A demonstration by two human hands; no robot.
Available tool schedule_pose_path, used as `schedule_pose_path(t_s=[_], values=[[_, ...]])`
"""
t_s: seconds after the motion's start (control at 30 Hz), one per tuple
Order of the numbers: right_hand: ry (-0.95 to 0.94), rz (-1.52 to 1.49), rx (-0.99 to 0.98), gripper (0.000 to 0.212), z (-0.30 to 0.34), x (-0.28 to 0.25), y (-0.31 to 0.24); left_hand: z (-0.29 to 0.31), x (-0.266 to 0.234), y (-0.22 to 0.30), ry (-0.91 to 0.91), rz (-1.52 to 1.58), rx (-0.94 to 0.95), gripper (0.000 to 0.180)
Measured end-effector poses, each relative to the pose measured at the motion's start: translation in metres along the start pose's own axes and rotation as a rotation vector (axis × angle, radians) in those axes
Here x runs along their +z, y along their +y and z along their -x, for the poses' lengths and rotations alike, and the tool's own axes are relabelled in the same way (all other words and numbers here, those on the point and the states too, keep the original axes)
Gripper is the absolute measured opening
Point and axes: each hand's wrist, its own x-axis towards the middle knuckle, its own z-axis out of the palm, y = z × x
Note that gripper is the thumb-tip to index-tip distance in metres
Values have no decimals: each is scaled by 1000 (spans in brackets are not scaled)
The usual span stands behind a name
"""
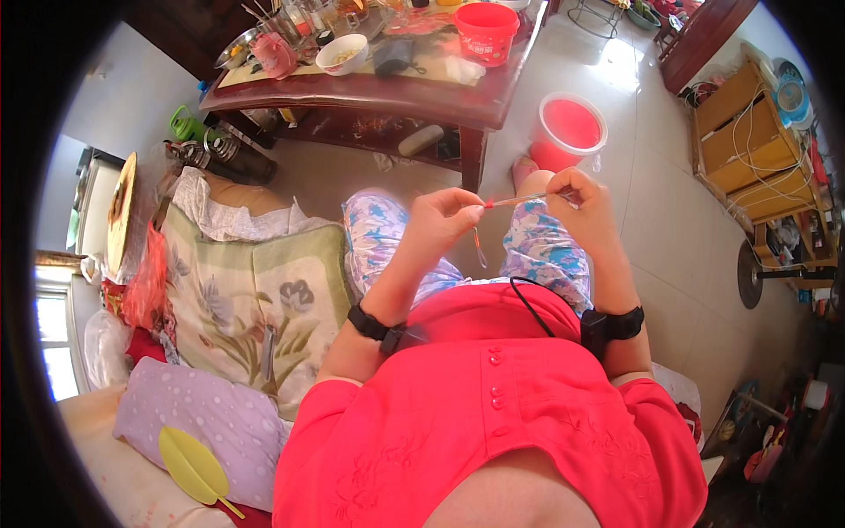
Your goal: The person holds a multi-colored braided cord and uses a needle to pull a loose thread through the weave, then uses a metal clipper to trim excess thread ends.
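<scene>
Above my knees, a thin, light-coloured cord (pixel 518 201) is stretched between my two hands. My left hand (pixel 440 222) pinches one end between thumb and forefinger, next to a small red bit. A short loop of the same cord dangles below these fingers. My right hand (pixel 583 209) is closed round the other end, with its fingers curled. What exactly the strand is made of is too fine to make out. Under my hands are my patterned trousers (pixel 550 242), and a black cord lies curved over my red top (pixel 493 378).
Beyond my knees stands a red bucket with a white rim (pixel 604 132) on the tiled floor. A dark red table (pixel 387 99) holds a bowl (pixel 341 55), a smaller red bucket (pixel 486 40) and jars. A flowered seat cushion (pixel 255 290) is at left, a wooden cabinet (pixel 735 145) at right.
</scene>
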Motion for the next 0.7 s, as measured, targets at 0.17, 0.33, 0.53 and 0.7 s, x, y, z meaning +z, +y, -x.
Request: schedule_pose_path(t_s=[0.17,0.33,0.53,0.7], values=[[125,-23,52,7,-1,-22,16,0,-16,-13,64,65,5,15],[258,-260,129,7,-1,-30,6,2,-13,-5,94,115,22,15],[2,-21,-54,8,3,16,4,2,5,1,36,120,58,11],[-140,107,-144,9,3,34,-17,0,5,-7,-19,109,33,9]])
